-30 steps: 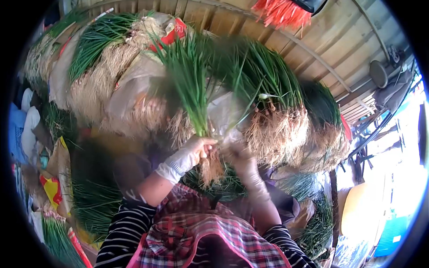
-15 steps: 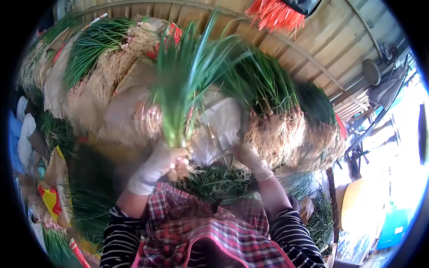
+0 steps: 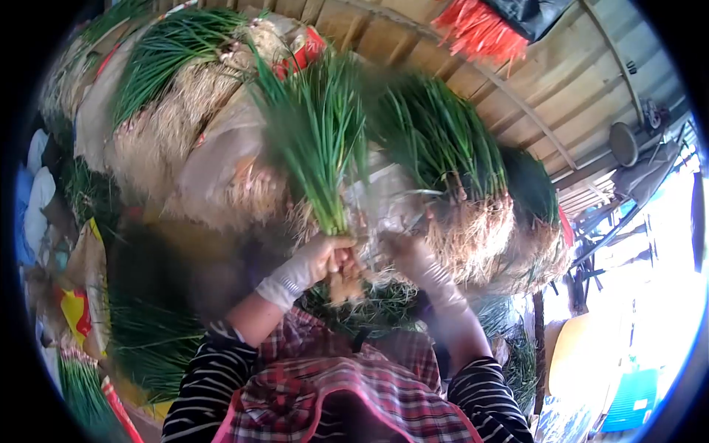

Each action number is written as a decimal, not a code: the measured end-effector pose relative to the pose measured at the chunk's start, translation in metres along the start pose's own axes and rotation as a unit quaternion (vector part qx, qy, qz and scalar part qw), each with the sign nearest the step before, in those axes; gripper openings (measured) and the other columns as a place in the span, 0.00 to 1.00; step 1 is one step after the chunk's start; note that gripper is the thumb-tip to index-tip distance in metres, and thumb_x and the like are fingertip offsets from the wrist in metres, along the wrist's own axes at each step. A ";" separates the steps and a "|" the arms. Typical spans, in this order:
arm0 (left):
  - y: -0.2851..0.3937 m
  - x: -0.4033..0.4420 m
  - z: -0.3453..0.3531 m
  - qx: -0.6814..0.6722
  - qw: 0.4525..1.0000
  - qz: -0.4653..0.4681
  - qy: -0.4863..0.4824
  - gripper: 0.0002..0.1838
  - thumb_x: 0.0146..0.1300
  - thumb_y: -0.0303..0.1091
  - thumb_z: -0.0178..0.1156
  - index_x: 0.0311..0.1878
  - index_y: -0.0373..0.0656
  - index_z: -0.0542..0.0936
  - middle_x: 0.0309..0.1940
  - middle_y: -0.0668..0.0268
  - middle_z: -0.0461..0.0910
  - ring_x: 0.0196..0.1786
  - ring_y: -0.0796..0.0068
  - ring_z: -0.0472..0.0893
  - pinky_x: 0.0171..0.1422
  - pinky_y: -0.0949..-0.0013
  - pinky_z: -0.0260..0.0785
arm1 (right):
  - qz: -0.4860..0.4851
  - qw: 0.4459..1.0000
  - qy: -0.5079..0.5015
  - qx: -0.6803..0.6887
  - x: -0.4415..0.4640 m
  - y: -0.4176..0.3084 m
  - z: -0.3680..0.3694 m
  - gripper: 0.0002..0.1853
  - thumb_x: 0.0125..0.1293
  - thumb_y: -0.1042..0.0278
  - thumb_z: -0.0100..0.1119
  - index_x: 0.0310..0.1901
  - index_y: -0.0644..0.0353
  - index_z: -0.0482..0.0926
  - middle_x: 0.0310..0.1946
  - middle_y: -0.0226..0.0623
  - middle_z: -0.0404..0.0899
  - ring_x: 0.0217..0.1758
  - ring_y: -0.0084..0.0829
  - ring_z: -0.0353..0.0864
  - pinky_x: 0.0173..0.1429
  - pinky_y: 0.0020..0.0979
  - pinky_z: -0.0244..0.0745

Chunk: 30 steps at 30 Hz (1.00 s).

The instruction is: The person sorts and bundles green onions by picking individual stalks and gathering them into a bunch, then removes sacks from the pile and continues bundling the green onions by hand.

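Note:
My left hand, in a pale glove, is closed round the base of a bunch of spring onions. Their long green leaves point up and away from me, while the brownish roots hang below my fingers. To the right of the bunch is my right hand, also gloved; motion smears its fingers, and I cannot make out whether it holds anything. Just beyond it lies a pile of spring onions with a thick fringe of pale roots.
More rooted spring onions lie over sacks at the left. Loose green leaves are heaped beneath my hands. Red-orange strips hang at the top. A yellow object and a blue crate stand at the right.
My left hand has moved right with the spring onions, bringing the bunch closer to my right hand. The camera view has shifted slightly.

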<state>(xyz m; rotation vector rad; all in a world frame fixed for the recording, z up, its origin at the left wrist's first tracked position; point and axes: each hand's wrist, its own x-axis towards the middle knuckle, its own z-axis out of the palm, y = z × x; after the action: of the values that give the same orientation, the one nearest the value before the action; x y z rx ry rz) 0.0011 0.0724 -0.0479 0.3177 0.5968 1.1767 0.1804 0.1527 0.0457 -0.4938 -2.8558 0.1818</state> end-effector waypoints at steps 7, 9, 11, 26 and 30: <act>0.007 -0.017 0.008 -0.002 0.998 0.049 0.043 0.08 0.53 0.22 0.54 0.39 0.35 0.74 0.30 0.59 0.78 0.33 0.68 0.79 0.31 0.71 0.72 | 0.232 0.889 -0.024 0.394 0.035 0.008 0.025 0.17 0.61 0.74 0.50 0.52 0.62 0.69 0.38 0.36 0.78 0.38 0.27 0.77 0.51 0.26 0.72; 0.013 -0.024 0.013 0.007 0.997 0.078 0.014 0.08 0.52 0.21 0.54 0.37 0.35 0.74 0.30 0.59 0.78 0.33 0.68 0.79 0.30 0.72 0.72 | 0.155 0.879 -0.027 0.449 0.036 0.005 0.045 0.15 0.61 0.73 0.51 0.51 0.62 0.70 0.42 0.36 0.77 0.42 0.25 0.76 0.52 0.25 0.71; 0.020 -0.036 0.018 0.049 0.995 0.088 0.015 0.09 0.50 0.20 0.55 0.37 0.35 0.72 0.28 0.59 0.77 0.31 0.68 0.78 0.30 0.72 0.71 | 0.199 0.846 -0.133 0.477 0.035 -0.012 0.016 0.15 0.59 0.75 0.52 0.50 0.61 0.72 0.49 0.40 0.73 0.47 0.28 0.74 0.53 0.24 0.69; 0.016 -0.038 0.010 0.159 0.983 0.073 0.056 0.12 0.47 0.20 0.57 0.38 0.35 0.73 0.23 0.60 0.78 0.20 0.73 0.78 0.16 0.78 0.66 | 0.188 0.911 -0.124 0.346 0.029 -0.035 0.015 0.21 0.58 0.75 0.54 0.55 0.62 0.68 0.54 0.42 0.68 0.37 0.27 0.77 0.43 0.28 0.74; 0.038 -0.070 0.042 0.170 0.968 0.182 0.042 0.07 0.49 0.23 0.54 0.34 0.38 0.73 0.24 0.60 0.77 0.21 0.75 0.76 0.21 0.77 0.71 | 0.082 0.990 -0.069 0.091 -0.021 0.005 0.054 0.04 0.56 0.77 0.54 0.34 0.62 0.77 0.29 0.37 0.79 0.32 0.30 0.78 0.37 0.30 0.73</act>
<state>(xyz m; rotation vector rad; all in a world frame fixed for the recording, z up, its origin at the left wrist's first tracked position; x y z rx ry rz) -0.0206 0.0245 0.0247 0.6959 0.8409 1.4436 0.1875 0.1461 -0.0121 -0.7025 -2.8913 0.5181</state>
